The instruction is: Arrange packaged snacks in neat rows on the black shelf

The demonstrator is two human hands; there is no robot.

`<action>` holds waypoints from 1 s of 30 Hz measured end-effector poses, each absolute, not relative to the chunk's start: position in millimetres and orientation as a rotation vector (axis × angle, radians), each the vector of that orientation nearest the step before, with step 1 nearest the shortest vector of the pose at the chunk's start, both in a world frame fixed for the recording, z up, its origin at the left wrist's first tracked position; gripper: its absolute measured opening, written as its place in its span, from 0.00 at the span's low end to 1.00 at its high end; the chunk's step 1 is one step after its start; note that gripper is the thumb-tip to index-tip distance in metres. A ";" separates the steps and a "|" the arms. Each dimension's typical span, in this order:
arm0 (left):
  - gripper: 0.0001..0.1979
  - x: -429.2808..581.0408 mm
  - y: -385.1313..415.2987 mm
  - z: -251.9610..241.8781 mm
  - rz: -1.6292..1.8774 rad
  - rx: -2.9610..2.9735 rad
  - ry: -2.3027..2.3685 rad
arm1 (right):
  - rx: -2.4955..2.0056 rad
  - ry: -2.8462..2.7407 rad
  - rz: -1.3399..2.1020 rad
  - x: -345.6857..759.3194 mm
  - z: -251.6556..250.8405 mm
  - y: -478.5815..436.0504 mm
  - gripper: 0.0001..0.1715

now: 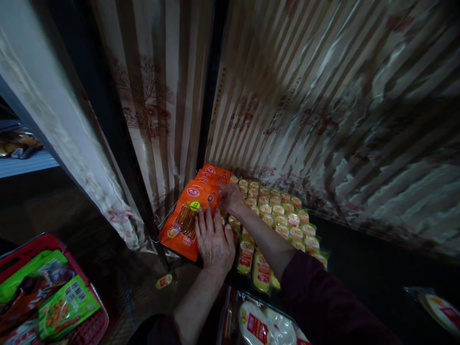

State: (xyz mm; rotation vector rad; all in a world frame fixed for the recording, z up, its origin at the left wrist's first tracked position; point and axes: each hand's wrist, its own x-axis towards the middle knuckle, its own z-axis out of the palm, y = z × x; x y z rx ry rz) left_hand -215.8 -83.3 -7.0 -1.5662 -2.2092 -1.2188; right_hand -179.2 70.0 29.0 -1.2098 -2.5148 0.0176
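Observation:
A row of overlapping orange snack packets (185,227) lies at the left end of a dark shelf, the front one with a clear window on brown sticks. My left hand (214,244) rests with fingers spread on the right edge of the front packet. Farther back, my right hand (231,197) touches the right side of the packets; its fingertips are partly hidden, so its grip is unclear. Beside it stand rows of small wrapped yellow cakes (278,210), pressed close to the packets. My right forearm reaches across them.
A red basket (102,306) with several bagged snacks stands on the floor at left. One wrapped cake (164,281) lies on the floor. Large white packaged rounds (253,321) sit on a lower level. Patterned curtains (287,96) hang behind, with dark uprights (212,86).

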 end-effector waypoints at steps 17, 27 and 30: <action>0.26 -214.8 -82.9 -6.1 -1.246 -1.574 -2.293 | -1.263 -2.588 0.264 -194.0 52.6 86.1 0.10; 0.28 -214.5 -80.6 -7.6 -1.298 -1.544 -2.303 | -1.228 -2.627 0.214 -190.9 51.3 90.8 0.09; 0.28 -213.7 -80.2 -8.1 -1.305 -1.536 -2.306 | -1.226 -2.624 0.195 -189.3 49.7 88.4 0.08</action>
